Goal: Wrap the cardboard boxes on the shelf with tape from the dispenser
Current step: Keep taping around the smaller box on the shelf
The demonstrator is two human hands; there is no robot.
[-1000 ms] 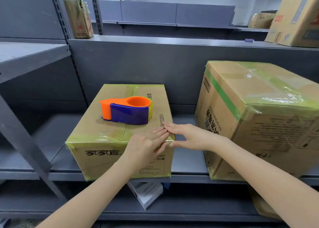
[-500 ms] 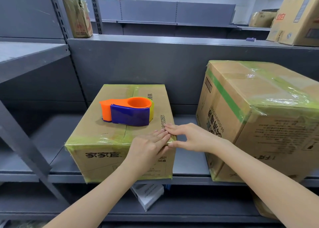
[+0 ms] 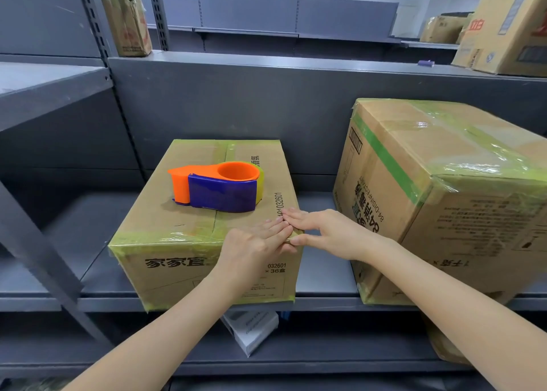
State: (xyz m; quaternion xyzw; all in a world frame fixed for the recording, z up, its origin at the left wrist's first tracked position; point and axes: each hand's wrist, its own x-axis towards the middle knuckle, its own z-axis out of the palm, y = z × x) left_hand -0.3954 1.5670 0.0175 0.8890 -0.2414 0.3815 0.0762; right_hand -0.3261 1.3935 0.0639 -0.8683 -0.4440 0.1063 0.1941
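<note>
The left hand (image 3: pixel 254 247) and right hand (image 3: pixel 327 233) lie flat with straight fingers, their fingertips meeting on the near right top corner of the small cardboard box (image 3: pixel 177 242). They grip nothing. The tape dispenser (image 3: pixel 220 189) rests on the box top just beyond them, untouched.

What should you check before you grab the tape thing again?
1. Tape stuck flat at the near right corner of the small box: cannot tell, the left hand and right hand cover it.
2. Hands free: not ok, both press on that corner.
3. Reach to the tape dispenser: ok, it lies on top of the small box, apart from the hands.
4. Loose tape end ready on the dispenser: cannot tell.
5. Taping on the big box to the right: ok on the edges in view, green tape runs along them.
</note>
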